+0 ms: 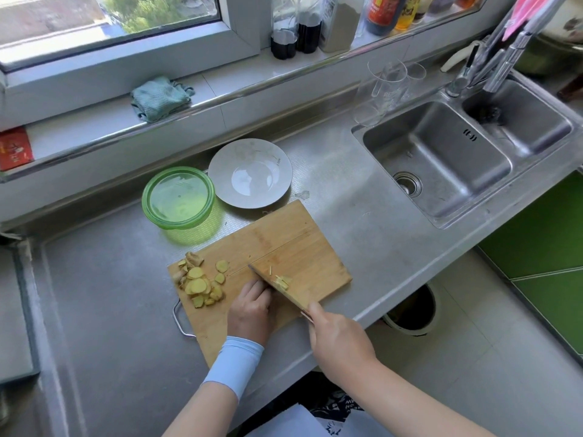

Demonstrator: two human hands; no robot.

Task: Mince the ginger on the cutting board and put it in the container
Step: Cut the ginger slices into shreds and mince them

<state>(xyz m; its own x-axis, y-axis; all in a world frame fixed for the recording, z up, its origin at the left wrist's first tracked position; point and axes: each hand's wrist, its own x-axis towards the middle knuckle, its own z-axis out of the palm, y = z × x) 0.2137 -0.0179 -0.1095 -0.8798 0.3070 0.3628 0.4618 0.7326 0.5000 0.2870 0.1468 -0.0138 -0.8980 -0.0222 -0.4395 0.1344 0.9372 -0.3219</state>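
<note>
The handle of the one steel kitchen knife (273,283) is buried in our right hand (337,339), which grips it. Our left hand (252,307) curls its fingers against the blade's left face and hides what lies beneath, so we cannot tell whether it holds ginger. The blade runs from the right hand diagonally away and leftward, tip farthest, over the one rectangular bamboo cutting board (284,244); two lots of yellow ginger lie there, a few thin strips (284,281) just right of the blade and overlapping round slices (200,285) left of the left hand, too stacked to count, with one round green plastic container (178,198) beyond them.
</note>
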